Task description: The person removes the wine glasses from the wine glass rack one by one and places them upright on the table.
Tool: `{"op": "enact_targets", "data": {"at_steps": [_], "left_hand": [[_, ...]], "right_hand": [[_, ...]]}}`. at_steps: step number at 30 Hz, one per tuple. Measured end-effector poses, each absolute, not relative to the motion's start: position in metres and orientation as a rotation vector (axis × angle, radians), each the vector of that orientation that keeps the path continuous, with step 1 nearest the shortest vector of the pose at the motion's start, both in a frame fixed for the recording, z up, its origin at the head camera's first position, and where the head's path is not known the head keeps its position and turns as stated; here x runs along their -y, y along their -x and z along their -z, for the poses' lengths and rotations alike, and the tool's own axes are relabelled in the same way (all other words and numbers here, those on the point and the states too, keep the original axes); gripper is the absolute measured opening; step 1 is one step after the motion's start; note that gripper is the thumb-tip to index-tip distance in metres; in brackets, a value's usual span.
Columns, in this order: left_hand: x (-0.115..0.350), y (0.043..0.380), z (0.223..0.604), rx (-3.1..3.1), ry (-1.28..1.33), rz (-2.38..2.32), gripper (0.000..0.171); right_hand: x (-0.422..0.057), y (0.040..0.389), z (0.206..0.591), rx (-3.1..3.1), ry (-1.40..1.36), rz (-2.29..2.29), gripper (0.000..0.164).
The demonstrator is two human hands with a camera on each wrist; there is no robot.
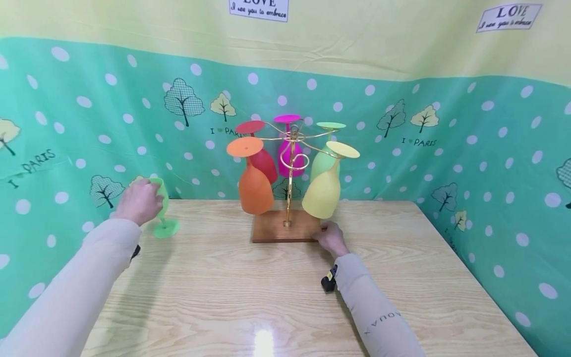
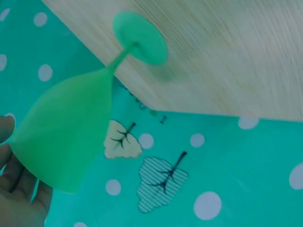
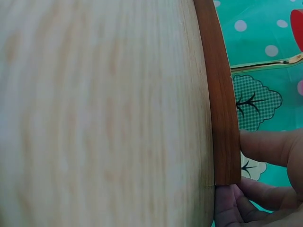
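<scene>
At the table's back left, my left hand [image 1: 142,201] grips a bright green goblet [image 1: 165,228] by its rim. The goblet is upright, foot down; in the left wrist view thumb and fingers show at the rim of its bowl [image 2: 71,127]. My right hand [image 1: 332,239] pinches the front right corner of a brown wooden base [image 1: 270,229], with the thumb [image 3: 265,144] on top. From this base rises a gold goblet rack [image 1: 290,193]. Several goblets hang upside down on it: orange [image 1: 256,191], red [image 1: 265,163], magenta [image 1: 291,161], pale green [image 1: 322,161] and yellow [image 1: 322,193].
The light wood table [image 1: 214,292] spreads around the rack. A teal and cream cloth [image 1: 178,144] with dots and trees hangs behind and along both sides. Over the right wrist sits a small black device [image 1: 329,280].
</scene>
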State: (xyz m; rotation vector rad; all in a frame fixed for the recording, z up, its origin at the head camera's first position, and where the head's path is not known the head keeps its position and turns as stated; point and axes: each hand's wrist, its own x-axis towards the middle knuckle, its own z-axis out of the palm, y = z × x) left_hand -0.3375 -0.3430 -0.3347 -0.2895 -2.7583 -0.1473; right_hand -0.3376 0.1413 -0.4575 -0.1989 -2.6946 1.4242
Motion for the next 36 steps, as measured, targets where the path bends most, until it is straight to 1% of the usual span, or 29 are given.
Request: {"op": "enact_targets", "data": {"at_steps": [2,6,11,21,29,36], "left_hand": [[0.338,0.336,0.334,2.715,0.277,0.141,0.040],[0.322,0.333,0.332,2.634,0.268,0.144,0.039],[0.292,0.330,0.337,2.620,0.269,0.306,0.038],[0.228,0.323,0.378,2.678,0.304,0.657,0.034],[0.196,0.323,0.409,2.777,0.201,0.929,0.040],[0.170,0.325,0.424,2.808,0.113,1.165,0.039]], "right_hand": [[-0.141,0.338,0.458,2.706,0.213,-1.419,0.030],[-0.139,0.338,0.457,2.721,0.242,-1.415,0.036],[-0.140,0.338,0.457,2.719,0.237,-1.423,0.038],[-0.141,0.336,0.454,2.719,0.212,-1.457,0.037],[-0.142,0.337,0.455,2.709,0.227,-1.470,0.037],[-0.142,0.338,0.457,2.707,0.228,-1.472,0.038]]}}
